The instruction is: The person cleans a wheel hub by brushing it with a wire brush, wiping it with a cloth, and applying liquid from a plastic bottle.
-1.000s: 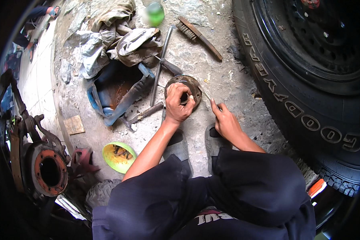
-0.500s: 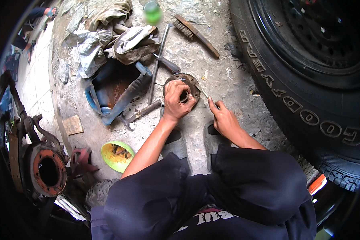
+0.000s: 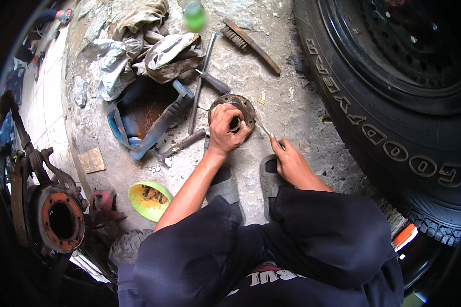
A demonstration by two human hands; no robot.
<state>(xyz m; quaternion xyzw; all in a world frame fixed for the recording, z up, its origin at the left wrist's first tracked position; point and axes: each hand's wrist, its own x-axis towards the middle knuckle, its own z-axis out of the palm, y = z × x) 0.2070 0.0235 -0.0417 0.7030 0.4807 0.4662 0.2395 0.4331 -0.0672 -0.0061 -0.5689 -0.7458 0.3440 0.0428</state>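
Note:
On the ground in front of my feet lies a rusty round metal flange (image 3: 246, 105) with bolt holes around its rim and a raised collar in the middle. My left hand (image 3: 224, 129) is closed over the collar, with thumb and fingers curled at its opening. A slim metal hand tool (image 3: 263, 127) is held in my right hand (image 3: 293, 162), the index finger lying along it. Its far end meets the flange's right edge; the exact shape of the tip is too small to tell, and the handle end is hidden in the palm.
Left of the flange lie a long metal bar (image 3: 204, 77), a screwdriver (image 3: 215, 82), a hammer (image 3: 182, 144) and a cut-open blue container (image 3: 119, 123). Beyond are rags (image 3: 174, 53) and a wire brush (image 3: 258, 48). A large tyre (image 3: 343, 102) stands right; a green bowl (image 3: 137, 197) sits left.
My right hand has shifted slightly toward me and to the right, and the tool's angle has changed a little against the flange's edge. My left hand keeps its grip.

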